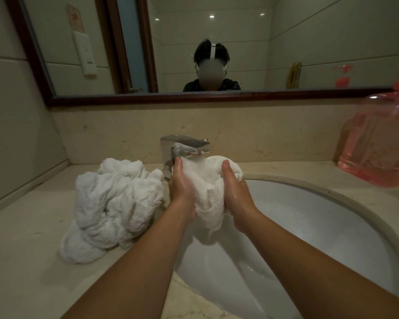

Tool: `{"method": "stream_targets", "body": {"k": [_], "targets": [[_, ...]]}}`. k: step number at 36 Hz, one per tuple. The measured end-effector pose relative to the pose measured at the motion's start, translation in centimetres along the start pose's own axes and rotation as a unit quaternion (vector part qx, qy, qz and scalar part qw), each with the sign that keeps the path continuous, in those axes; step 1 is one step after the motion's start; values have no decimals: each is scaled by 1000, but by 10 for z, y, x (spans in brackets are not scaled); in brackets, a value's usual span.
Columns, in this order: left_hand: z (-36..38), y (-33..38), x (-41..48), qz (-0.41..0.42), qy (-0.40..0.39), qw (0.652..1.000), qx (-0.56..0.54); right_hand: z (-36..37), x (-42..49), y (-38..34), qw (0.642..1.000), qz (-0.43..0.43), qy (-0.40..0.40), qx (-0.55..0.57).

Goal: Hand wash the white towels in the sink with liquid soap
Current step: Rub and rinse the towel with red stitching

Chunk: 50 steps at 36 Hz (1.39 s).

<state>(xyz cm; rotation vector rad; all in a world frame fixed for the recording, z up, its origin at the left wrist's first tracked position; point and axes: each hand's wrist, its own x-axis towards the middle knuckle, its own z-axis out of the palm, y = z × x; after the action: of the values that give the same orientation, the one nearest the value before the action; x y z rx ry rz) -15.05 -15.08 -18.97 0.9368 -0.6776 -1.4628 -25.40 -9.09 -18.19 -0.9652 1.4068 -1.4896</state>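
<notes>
Beige counter point(21, 261) all round you, and right in the middle of the frame you've got one white towel point(207, 194) bunched between both hands, held just under the tap point(184, 146) and above the sink point(332, 215). Your left hand point(181, 187) wraps the left side of it, thumb up on top. Your right hand point(236, 194) curls round the right side. Both are closed firmly on the cloth, squeezing it. It looks soaked, with water trailing off its lower tail into the bowl. I can't tell whether the tap is running, and I can't make out any lather, so my read is that this one is being wetted or rinsed, and I can't say which.

At centre left, a heap of towels point(115, 203) sits on the counter just beside the sink, apart from your hands. Washed or waiting? I can't tell, but at best you're partway through.

At the far right edge, the pink soap bottle point(376, 143) stands on the counter, well apart from your hands. Across the top runs the mirror point(286, 54).
</notes>
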Motion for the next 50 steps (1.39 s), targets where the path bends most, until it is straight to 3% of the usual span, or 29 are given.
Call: {"method": "stream_targets", "body": {"k": [24, 50], "targets": [[-9, -14, 26, 15, 16, 1000, 17, 0, -2, 0, 1000, 4, 3, -1], [-4, -1, -3, 21, 2, 1000, 18, 0, -5, -1, 1000, -1, 3, -7]]}}
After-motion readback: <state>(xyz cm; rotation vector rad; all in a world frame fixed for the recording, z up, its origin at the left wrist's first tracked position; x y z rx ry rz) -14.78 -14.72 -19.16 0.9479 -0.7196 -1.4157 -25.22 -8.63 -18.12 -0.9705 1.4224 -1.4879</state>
